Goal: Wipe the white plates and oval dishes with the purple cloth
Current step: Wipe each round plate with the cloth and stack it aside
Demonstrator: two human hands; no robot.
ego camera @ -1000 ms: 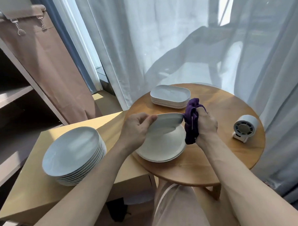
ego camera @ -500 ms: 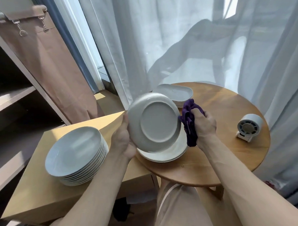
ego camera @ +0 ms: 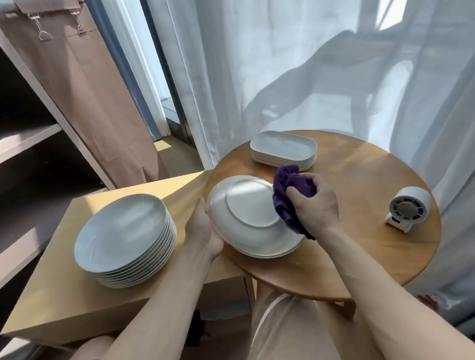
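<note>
- Purple cloth [ego camera: 289,202] is bunched in the right grip [ego camera: 313,203], fingers curled tight round it; the wad touches the right edge of the held plate [ego camera: 248,206].
- Left grip [ego camera: 203,230] clasps that plate's left rim, underside tilted toward the viewer, just above a short plate stack [ego camera: 275,250] on the round wooden surface [ego camera: 369,228].
- Step in hand, as judged: wiping the underside. The next move calls for sweeping the cloth toward the left grip while it steadies the tilt.
- Beyond the right grip: stacked oval dishes [ego camera: 284,148]. Outward of the left grip: a taller plate pile [ego camera: 124,233] on a lower tan surface [ego camera: 59,310].
- Well right of the right grip: a small white fan [ego camera: 407,207], outside the wiping path.
</note>
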